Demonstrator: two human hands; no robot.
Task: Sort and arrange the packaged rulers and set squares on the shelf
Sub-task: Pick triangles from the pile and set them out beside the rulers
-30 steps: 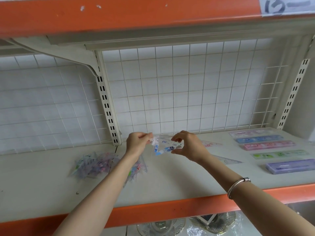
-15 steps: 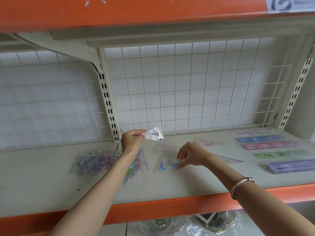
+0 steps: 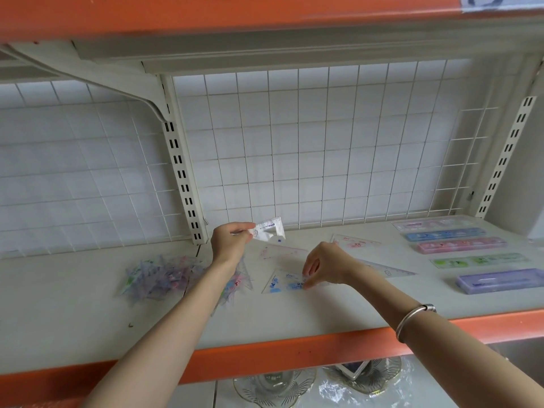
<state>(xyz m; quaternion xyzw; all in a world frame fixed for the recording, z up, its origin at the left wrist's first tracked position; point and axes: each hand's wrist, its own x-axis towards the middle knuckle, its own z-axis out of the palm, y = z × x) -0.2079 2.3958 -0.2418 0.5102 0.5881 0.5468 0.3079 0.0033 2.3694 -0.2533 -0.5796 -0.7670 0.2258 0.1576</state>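
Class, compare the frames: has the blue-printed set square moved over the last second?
Yes. The blue-printed set square has come down and forward, away from the wire grid, and now lies flat on the shelf under fingertips of the right hand.

i see a cream shelf board point(image 3: 73, 325) with an orange front edge point(image 3: 294, 351) across the lower frame, a white wire grid point(image 3: 323, 142) behind it, a slotted upright point(image 3: 184, 184) left of centre, and glass dishes point(image 3: 273, 387) at the bottom.
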